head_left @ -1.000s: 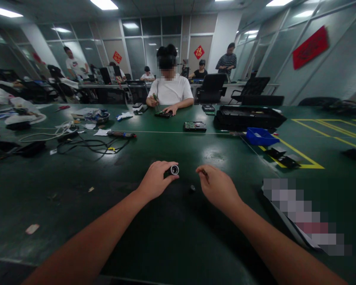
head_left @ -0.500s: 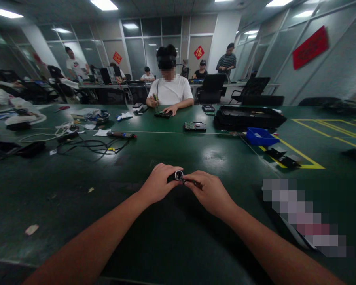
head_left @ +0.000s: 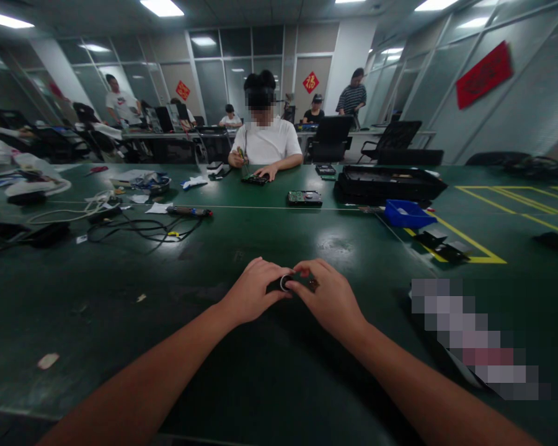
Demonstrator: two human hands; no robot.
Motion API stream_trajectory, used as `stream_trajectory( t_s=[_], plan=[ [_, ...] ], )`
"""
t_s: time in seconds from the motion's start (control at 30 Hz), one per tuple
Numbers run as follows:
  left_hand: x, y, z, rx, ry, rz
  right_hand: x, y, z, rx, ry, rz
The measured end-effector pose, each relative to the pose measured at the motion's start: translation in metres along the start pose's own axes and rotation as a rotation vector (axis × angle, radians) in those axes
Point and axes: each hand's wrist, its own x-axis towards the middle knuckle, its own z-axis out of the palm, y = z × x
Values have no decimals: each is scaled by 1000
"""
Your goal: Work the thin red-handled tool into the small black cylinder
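Observation:
A small black cylinder (head_left: pixel 283 283) with a silver-ringed round end, resembling a small flashlight, is held above the green table between my two hands. My left hand (head_left: pixel 251 288) is closed round its body, thumb below and fingers on top. At the ringed end, my right hand (head_left: pixel 328 291) pinches with thumb and index finger, the thumb covering part of the opening. A small brownish thing (head_left: pixel 313 283) shows in the curl of my right fingers; its kind is too small to make out.
Across the green table (head_left: pixel 214 384), a person (head_left: pixel 267 139) works on a circuit board (head_left: pixel 255 179). A hard drive (head_left: pixel 304 197), a black tray (head_left: pixel 390 183) and a blue bin (head_left: pixel 407 214) stand ahead. Cables (head_left: pixel 139 229) lie left; a blurred-out item (head_left: pixel 478 347) lies right.
My right thumb and index finger have shifted onto the cylinder's ringed end, covering part of it. The dark piece at my right fingertips now sits farther back in the hand.

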Motion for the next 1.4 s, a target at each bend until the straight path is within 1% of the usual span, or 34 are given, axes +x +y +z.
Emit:
stream_trajectory(
  t_s=[0.1,0.2,0.33,0.4,0.57,0.63,0.7,0.77,0.83,1.07,1.3,1.4],
  plan=[
    [0,-1,0,8,-5,-5,0,0,-1,-9,9,30],
    [0,-3,1,8,11,-20,-2,-1,-5,40,39,48],
    [0,-7,0,-14,91,-51,-4,-3,-10,191,68,8],
    [0,-9,0,-27,135,-85,-3,-3,-12,226,98,-16],
    [0,-10,-1,-69,211,-188,-1,-4,-16,168,169,-25],
    [0,-10,-1,-76,219,-217,-3,-3,-18,178,200,-11],
    [0,-11,-2,-76,219,-236,-6,-1,-18,240,243,-12],
    [0,-11,-2,-73,220,-243,-9,0,-16,310,275,-36],
    [0,-11,-2,-68,220,-243,-11,1,-14,343,272,-66],
    [1,-8,-3,-44,204,-180,-10,1,-8,234,198,-100],
    [-1,-11,-1,-23,194,-147,-8,-3,-14,76,224,-141],
    [-1,-13,0,-11,178,-121,-7,-2,-17,34,210,-161]
  ],
)
